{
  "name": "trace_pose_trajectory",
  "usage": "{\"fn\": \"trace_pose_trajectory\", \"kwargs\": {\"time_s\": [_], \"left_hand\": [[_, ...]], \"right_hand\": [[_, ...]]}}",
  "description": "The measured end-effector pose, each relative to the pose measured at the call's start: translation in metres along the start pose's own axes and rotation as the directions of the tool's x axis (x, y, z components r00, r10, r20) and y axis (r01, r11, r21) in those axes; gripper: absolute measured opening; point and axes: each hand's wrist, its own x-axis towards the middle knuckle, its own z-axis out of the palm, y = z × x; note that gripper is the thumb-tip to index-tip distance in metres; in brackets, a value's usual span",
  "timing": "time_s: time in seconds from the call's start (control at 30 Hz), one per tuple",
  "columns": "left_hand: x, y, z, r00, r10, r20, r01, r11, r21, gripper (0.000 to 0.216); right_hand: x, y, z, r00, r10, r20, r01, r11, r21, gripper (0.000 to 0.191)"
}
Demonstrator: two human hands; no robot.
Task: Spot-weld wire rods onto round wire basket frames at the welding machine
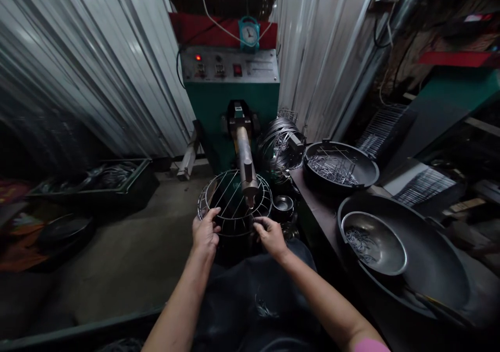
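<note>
The left fingers [214, 214] hold the near-left rim of a round wire basket [234, 218]; the right fingers [262, 226] bunch narrowly at its near-right edge, and I cannot tell whether they pinch anything. The basket, between both hands, is shiny bare metal: rings joined by short struts, with parallel slanting bars across. Beyond the fingers, a metal arm [245, 159] reaches over it from a green machine [234, 91]. To their right, a dark counter [312, 200] carries a steel bowl [385, 248] of wire pieces inside a black wok [437, 253]. Farther beyond stands a corrugated metal wall [97, 45]; left lies grey floor [128, 253].
</note>
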Motion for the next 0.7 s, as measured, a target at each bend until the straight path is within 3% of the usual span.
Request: {"fn": "trace_pose_trajectory", "kwargs": {"time_s": [0.23, 0.7], "left_hand": [[0.002, -0.006, -0.001, 1.000, 0.012, -0.024, -0.011, 0.999, 0.053, 0.045], [0.001, -0.003, 0.006, 0.998, -0.039, -0.047, 0.038, 0.999, -0.031, 0.045]], "right_hand": [[0.001, -0.008, -0.001, 0.999, 0.049, 0.013, -0.050, 0.996, 0.080, 0.027], [0.012, -0.011, -0.004, 0.998, 0.062, 0.029, -0.066, 0.988, 0.140, 0.024]]}}
